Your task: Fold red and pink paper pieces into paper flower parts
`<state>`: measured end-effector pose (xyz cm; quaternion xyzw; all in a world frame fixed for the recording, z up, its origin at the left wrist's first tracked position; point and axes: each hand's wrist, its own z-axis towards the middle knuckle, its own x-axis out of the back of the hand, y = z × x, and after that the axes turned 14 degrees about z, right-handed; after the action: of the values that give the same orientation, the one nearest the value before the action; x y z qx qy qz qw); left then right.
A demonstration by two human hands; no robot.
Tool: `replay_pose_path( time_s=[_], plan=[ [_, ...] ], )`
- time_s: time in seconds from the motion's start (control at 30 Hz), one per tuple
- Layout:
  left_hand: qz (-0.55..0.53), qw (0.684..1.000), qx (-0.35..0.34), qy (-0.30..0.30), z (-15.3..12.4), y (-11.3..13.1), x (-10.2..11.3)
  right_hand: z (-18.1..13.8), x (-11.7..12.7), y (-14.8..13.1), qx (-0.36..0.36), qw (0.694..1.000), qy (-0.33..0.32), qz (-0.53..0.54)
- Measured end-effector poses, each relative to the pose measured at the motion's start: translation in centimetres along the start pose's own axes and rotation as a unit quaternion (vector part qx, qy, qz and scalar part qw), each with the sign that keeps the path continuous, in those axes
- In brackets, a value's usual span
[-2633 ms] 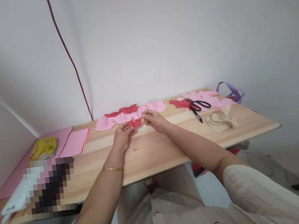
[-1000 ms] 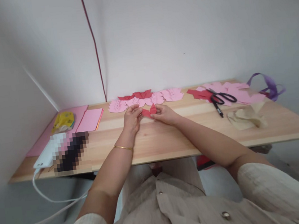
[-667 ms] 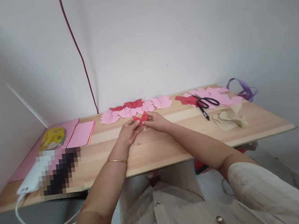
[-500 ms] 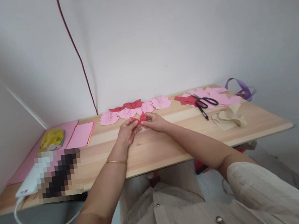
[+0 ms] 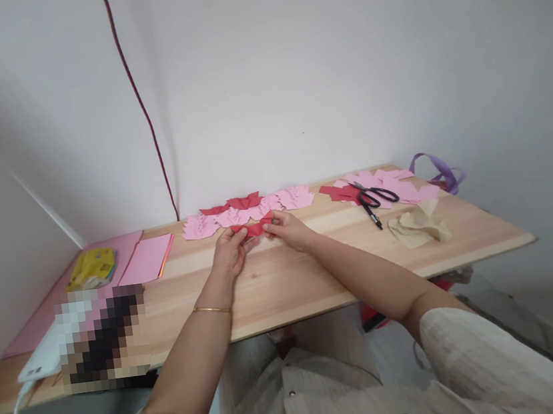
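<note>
Red folded paper [image 5: 253,228] spans the gap between both hands, low over the wooden table [image 5: 315,276]. The left hand [image 5: 228,253] and right hand [image 5: 287,230] each pinch one end with closed fingertips, probably to keep its crease flat. Pink folded pieces [image 5: 198,226] lie just beyond the fingers.

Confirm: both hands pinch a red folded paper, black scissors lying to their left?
No. The head view shows the black scissors to the right of the hands. The left hand and right hand do pinch the red folded paper.
</note>
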<state>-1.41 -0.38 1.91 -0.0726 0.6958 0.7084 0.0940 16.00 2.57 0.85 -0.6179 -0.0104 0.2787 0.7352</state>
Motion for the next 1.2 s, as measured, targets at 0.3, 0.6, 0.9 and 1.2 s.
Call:
replay_pose_path(
  time_s=[0.3, 0.6, 0.9, 1.2],
  plan=[
    [0.029, 0.997, -0.039, 0.052, 0.1, -0.2, -0.2, -0.1, -0.3, -0.4, 0.021, 1.0, 0.012, -0.01],
    [0.301, 0.928, -0.203, 0.086, -1.0, -0.3, -1.6, -0.4, -1.0, -0.5, 0.113, 0.963, 0.104, -0.22],
    [0.154, 0.979, -0.125, 0.05, -0.5, -0.8, -1.6, -1.7, -2.9, -0.9, 0.191, 0.941, -0.028, -0.279],
    [-0.05, 0.998, -0.009, 0.025, -0.2, -0.2, -1.1, -1.8, -2.7, -2.3, 0.178, 0.96, 0.01, -0.214]
  ],
)
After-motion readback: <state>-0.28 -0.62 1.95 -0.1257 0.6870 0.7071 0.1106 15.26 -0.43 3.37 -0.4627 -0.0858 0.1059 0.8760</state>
